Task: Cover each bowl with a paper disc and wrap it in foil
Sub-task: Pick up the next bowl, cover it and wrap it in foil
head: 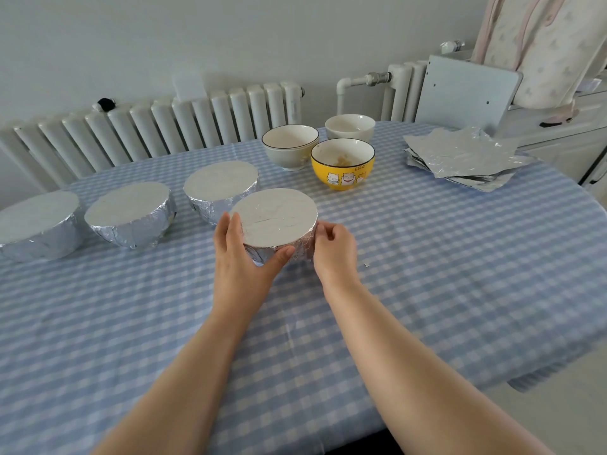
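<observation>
- Sitting along the table's (pixel 427 290) left edge toward the far side, three wrapped bowls (pixel 129 218) line up.
- Left hand (pixel 241 254) cups the foil-covered bowl (pixel 275 221) mid-table, thumb pressing foil.
- Right hand (pixel 333 246) pinches its right side, fingers curled.
- Three bare bowls (pixel 342 164) and foil sheets (pixel 466 159) occupy the far right corner.

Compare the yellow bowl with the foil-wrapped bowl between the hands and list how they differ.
The yellow bowl stands open, its white inside showing with a few brownish bits; the wrapped bowl is sealed under a flat foil top. The yellow bowl shows cartoon cats on its side; the wrapped bowl's side is all crinkled foil. Nothing touches the yellow bowl, while the left hand and right hand hold the wrapped bowl's sides. Both stand upright on the checked tablecloth.
</observation>
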{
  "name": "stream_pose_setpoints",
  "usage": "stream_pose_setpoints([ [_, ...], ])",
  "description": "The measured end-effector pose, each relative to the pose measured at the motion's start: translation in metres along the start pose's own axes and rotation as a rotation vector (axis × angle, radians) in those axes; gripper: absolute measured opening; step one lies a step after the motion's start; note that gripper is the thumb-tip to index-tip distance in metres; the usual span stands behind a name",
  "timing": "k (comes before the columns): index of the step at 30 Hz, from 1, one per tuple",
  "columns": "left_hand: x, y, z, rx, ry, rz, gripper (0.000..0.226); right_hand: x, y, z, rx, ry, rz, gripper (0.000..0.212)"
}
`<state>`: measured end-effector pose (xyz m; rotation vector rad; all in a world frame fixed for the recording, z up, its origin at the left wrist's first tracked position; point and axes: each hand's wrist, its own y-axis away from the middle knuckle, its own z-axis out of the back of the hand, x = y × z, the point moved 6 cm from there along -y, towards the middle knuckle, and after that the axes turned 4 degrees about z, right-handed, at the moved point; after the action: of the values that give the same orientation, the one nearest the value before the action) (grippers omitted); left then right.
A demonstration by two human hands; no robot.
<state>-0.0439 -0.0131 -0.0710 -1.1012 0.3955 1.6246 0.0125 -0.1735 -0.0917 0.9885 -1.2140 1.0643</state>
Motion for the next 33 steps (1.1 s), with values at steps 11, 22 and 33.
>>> stream_pose_setpoints([
  [11,-0.001,0.001,0.000,0.004,-0.003,0.003,0.116,0.000,0.003,0.007,-0.026,-0.075,-0.016,0.029],
  [22,0.000,0.000,-0.001,0.006,-0.033,-0.001,0.109,0.001,0.020,-0.008,0.099,-0.169,0.011,0.033],
  [33,-0.002,0.005,-0.001,-0.003,-0.011,-0.015,0.105,-0.012,0.014,-0.009,0.095,-0.493,-0.229,0.040],
])
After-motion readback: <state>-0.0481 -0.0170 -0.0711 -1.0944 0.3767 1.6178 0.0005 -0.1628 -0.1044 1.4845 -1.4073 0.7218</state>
